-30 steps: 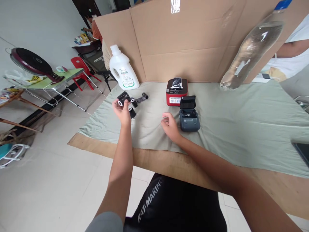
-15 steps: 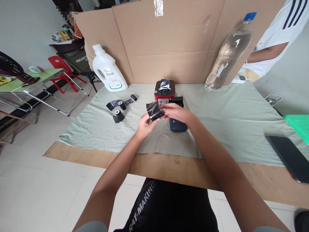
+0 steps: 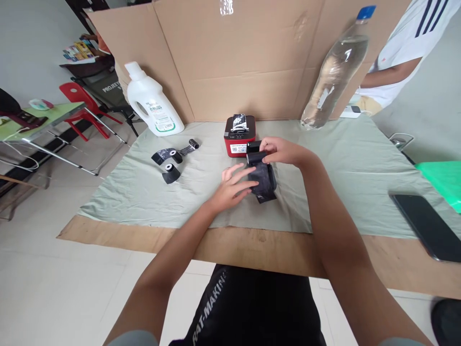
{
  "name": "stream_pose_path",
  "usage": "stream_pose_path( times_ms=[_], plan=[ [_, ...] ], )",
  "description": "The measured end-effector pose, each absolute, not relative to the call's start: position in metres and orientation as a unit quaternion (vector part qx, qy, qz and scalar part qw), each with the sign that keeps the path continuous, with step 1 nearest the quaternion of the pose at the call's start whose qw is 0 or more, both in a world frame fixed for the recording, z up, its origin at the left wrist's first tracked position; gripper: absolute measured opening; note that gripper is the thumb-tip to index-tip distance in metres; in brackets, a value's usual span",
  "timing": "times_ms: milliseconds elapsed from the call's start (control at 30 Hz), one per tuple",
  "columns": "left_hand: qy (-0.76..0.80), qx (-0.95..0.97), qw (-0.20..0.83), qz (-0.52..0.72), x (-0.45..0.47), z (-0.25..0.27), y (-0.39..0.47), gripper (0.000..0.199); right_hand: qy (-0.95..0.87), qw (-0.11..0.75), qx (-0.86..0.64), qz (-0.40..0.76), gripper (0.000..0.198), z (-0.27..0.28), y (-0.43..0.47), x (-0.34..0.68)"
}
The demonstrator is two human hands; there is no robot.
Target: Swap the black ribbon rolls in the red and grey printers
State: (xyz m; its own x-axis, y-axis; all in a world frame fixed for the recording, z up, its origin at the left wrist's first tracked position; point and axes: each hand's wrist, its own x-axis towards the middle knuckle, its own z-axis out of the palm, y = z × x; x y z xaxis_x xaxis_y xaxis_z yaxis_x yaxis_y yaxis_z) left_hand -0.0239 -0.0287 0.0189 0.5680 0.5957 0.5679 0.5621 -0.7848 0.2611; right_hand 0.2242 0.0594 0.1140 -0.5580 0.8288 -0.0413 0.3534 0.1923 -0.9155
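My right hand [image 3: 284, 151] grips the end of a roll of black film [image 3: 256, 158] between thumb and fingers. A loose length of the film hangs down from the roll over an open dark handheld device [image 3: 274, 179], hiding most of it. My left hand [image 3: 232, 190] is open with fingers spread, its fingertips at the left edge of the loose film. Right behind the device stands a small red and black box-shaped machine [image 3: 240, 144] with a strip of black film sticking up from its top.
Several black film rolls [image 3: 171, 174] lie to the left on the grey-green cloth [image 3: 201, 187]. A white jug [image 3: 154, 103] and a water bottle [image 3: 336, 72] stand before the cardboard screen [image 3: 248, 57]. A phone [image 3: 427, 226] rests at the right; a person in white [image 3: 399, 57] is behind.
The black film roll has moved right, from between both hands to over the dark device, with film now unrolled. My left hand has let go and spread its fingers. The view has shifted slightly.
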Motion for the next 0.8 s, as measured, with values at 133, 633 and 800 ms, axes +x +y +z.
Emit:
stream_pose_path(
  times_ms=[133,633,800],
  plan=[
    [0.297,0.914,0.067,0.269,-0.012,0.017,-0.033,0.039,-0.724,0.173,-0.466,0.479,0.029,0.108,0.068,0.24],
    [0.302,0.916,0.092,0.25,-0.012,0.012,-0.031,0.042,-0.782,0.168,-0.519,0.303,0.022,0.084,0.077,0.22],
    [0.296,0.916,0.086,0.255,-0.013,0.01,-0.03,0.041,-0.795,0.158,-0.537,0.234,0.02,0.086,0.07,0.206]
  ],
)
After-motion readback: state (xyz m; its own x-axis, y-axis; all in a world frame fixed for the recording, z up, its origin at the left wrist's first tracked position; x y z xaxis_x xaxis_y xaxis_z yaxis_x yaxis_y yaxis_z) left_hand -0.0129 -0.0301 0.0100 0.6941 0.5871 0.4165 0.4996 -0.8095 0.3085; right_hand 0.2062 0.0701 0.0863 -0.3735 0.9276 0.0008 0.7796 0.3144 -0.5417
